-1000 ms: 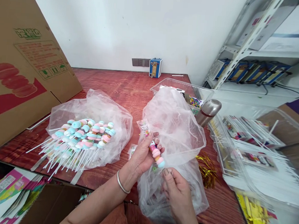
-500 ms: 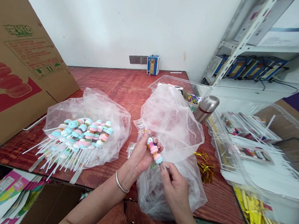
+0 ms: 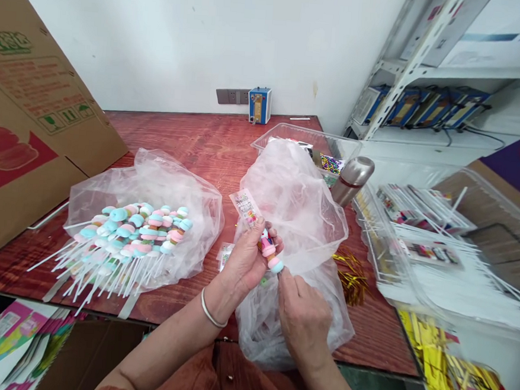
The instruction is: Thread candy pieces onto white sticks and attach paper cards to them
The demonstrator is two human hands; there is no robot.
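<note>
My left hand (image 3: 247,256) is closed around a marshmallow skewer (image 3: 270,254) with pink, white, brown and pale blue pieces. A clear printed wrapper (image 3: 244,207) sticks out above its thumb. At the skewer's lower end my right hand (image 3: 302,308) is closed, thumb and fingertips pinched just below the blue piece; the stick there is hidden. Under both hands lies a large crumpled clear plastic bag (image 3: 293,191). To the left, a pile of marshmallow skewers (image 3: 137,231) with white sticks rests on another clear bag (image 3: 176,174). Beside my left wrist lies a small printed wrapper (image 3: 225,255).
A cardboard box (image 3: 48,103) stands at the left. Gold twist ties (image 3: 350,275) lie right of the bag. A steel flask (image 3: 352,179) stands by a clear tray (image 3: 286,131). Further right, a plastic bin (image 3: 372,244) holds white sticks. A blue device (image 3: 259,106) sits by the wall.
My right hand has turned so its back shows more, still at the skewer's lower end. More of the printed wrapper shows above my left hand. The whole view has shifted slightly.
</note>
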